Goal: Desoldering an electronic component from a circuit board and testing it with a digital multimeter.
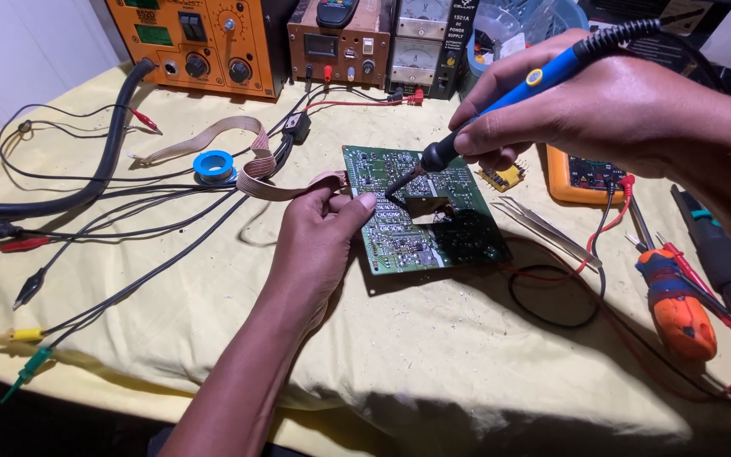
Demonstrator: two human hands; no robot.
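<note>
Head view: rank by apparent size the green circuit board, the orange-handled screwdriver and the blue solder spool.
1. Green circuit board
2. Orange-handled screwdriver, though it lies nearer the camera
3. Blue solder spool

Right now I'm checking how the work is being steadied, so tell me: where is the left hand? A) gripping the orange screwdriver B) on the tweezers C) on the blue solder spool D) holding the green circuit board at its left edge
D: the left hand grips the left edge of the green circuit board, thumb on top, while the right hand brings the soldering iron tip down to it.
</note>
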